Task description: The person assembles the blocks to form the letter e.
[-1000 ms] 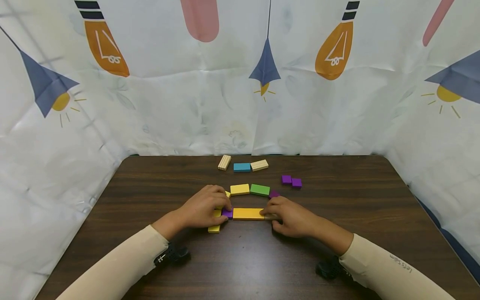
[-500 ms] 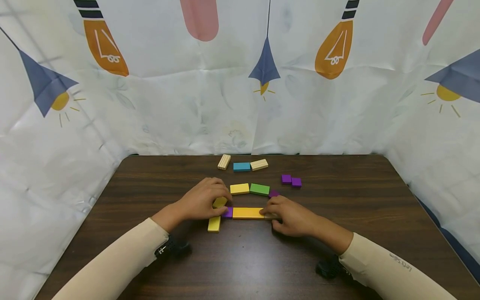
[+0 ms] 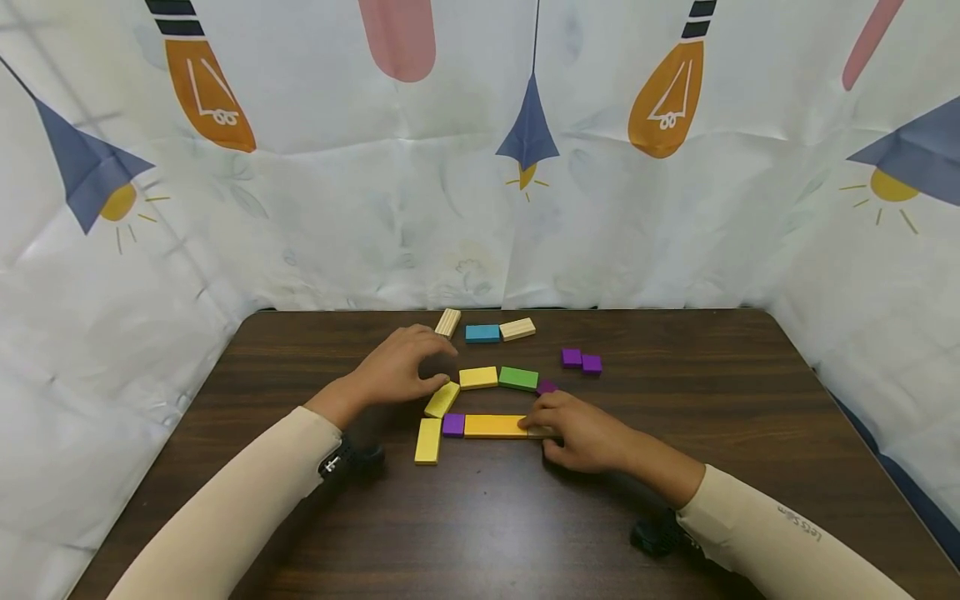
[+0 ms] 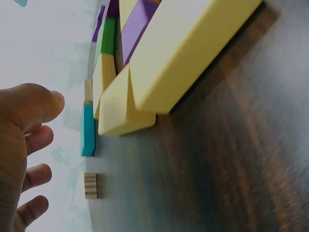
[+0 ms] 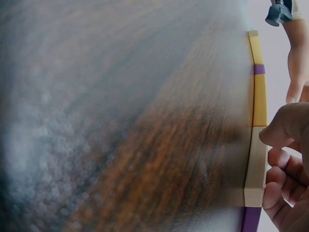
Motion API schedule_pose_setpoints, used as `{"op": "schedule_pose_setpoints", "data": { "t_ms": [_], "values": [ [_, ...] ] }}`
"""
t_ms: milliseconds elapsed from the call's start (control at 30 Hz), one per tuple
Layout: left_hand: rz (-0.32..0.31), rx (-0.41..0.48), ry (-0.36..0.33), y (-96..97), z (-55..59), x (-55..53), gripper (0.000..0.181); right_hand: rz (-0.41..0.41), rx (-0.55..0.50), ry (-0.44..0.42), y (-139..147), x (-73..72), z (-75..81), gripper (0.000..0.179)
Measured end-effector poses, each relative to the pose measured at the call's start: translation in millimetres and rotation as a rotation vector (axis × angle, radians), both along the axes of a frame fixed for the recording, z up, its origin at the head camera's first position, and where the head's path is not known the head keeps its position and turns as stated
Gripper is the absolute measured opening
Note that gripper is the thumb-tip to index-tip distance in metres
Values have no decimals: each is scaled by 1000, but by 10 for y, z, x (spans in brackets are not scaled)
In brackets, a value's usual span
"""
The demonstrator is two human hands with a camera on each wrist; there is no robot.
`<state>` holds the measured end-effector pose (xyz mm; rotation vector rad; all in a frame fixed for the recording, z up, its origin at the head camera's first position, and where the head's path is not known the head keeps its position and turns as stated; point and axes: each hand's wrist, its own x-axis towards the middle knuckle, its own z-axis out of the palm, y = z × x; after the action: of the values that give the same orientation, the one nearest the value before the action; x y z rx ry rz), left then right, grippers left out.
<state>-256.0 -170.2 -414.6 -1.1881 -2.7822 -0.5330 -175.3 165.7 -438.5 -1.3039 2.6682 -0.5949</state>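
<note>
In the head view my left hand (image 3: 401, 367) hovers past the slanted yellow block (image 3: 442, 400), fingers loosely bent and thumb apart, holding nothing. A plain wood block (image 3: 447, 322) lies just beyond its fingertips. My right hand (image 3: 581, 429) grips a second plain wood block (image 5: 256, 169) at the right end of a straight row, thumb in front and curled fingers over it. That row continues left with a long orange-yellow block (image 3: 493, 427) and a purple block (image 3: 453, 425). A yellow block (image 3: 428, 442) stands crosswise at the row's left end.
Behind the row, a yellow block (image 3: 478, 378), a green block (image 3: 517, 379) and a dark purple block (image 3: 547, 387) form a curve. Farther back lie a blue block (image 3: 482, 333) and a wood block (image 3: 517, 329). Two purple blocks (image 3: 581, 361) sit to the right.
My left hand has let go of the left-side blocks and moved up and away from me. The slanted yellow block has shifted slightly and now shows fully. My right hand stays put.
</note>
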Motion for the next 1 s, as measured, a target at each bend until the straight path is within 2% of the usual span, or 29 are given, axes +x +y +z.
{"op": "schedule_pose_setpoints", "data": {
  "t_ms": [200,467,733,1000],
  "values": [
    [38,16,-14,-35,-19,-145,41,5,-2,3,2,-4,-1,38],
    [119,-33,-65,-49,-41,-339,45,2,0,-8,-1,-2,8,37],
    [161,-81,-97,-34,-76,-453,60,2,-12,1,-1,8,11,34],
    [195,-125,-117,-57,-163,-554,59,-4,-8,-2,-7,16,19,35]
  ]
}}
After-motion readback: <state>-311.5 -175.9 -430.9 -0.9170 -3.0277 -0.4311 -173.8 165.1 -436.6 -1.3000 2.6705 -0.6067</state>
